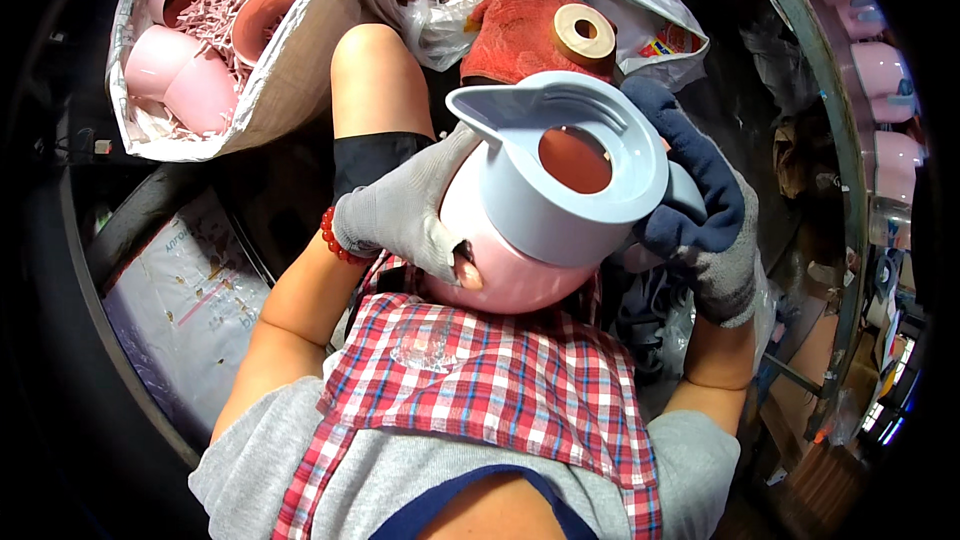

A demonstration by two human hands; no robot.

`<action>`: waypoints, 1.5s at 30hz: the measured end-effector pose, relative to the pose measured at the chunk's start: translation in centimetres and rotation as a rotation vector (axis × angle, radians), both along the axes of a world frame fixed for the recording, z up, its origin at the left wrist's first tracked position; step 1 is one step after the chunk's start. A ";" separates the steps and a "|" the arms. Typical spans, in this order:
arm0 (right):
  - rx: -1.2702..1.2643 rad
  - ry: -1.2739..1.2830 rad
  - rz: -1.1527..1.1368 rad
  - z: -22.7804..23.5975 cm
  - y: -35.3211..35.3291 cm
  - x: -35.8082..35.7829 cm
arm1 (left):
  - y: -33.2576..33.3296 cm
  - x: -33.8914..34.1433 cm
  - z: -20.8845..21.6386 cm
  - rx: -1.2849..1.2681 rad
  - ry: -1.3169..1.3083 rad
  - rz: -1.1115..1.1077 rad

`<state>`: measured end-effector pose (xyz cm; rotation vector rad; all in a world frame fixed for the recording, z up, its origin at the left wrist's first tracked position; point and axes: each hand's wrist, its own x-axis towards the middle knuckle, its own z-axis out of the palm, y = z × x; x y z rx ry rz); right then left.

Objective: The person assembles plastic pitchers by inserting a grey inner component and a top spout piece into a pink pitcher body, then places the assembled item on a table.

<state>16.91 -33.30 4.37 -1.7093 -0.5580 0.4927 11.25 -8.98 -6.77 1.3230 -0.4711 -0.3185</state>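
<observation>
A pink round-bodied jug (520, 275) with a pale blue collar and spout (570, 170) rests upright, slightly tilted, above my lap. Through the collar's round opening shows a reddish-brown inside. My left hand (405, 205), in a grey glove with a torn thumb, is closed against the jug's left side. My right hand (695, 190), in a grey glove with dark blue fingers, wraps around the pale blue handle (684, 190) on the right. Part of the handle is hidden by those fingers. Just beyond the jug, a cream ring (568, 38) lies on a red cloth-covered thing (500, 35).
A white woven sack (290, 70) at the far left holds pink shells and small pink sticks. Clear plastic bags (440, 30) with white caps lie at the back. On the right, a metal rack edge (845, 130) stands before several pink jugs (890, 165).
</observation>
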 end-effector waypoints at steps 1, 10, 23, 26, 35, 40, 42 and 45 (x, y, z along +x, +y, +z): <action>0.065 0.037 -0.029 -0.3 0.3 -0.2 | 0.0 0.1 -0.2 0.007 -0.029 0.004; 0.012 0.015 0.063 -1.7 -0.7 0.6 | -0.5 -0.1 -1.0 -0.011 0.050 0.011; -0.007 0.071 0.073 -3.0 0.3 0.5 | -1.5 1.5 0.7 -0.427 -0.037 0.169; 0.016 0.035 0.071 -3.8 0.4 0.5 | -1.6 2.0 1.8 -0.069 -0.108 0.169; 0.216 0.202 -0.013 -7.0 0.1 -0.1 | -1.6 2.6 0.9 -0.028 0.006 0.105; 0.164 0.132 -0.029 -6.8 1.0 -0.5 | -0.8 1.8 0.5 -0.030 0.078 0.134; 0.123 0.035 -0.012 -6.7 1.3 -0.8 | -0.4 1.1 0.5 -0.056 0.145 0.164; 0.116 -0.052 0.016 -7.5 1.8 -0.9 | 0.4 1.2 -0.3 -0.083 0.092 0.096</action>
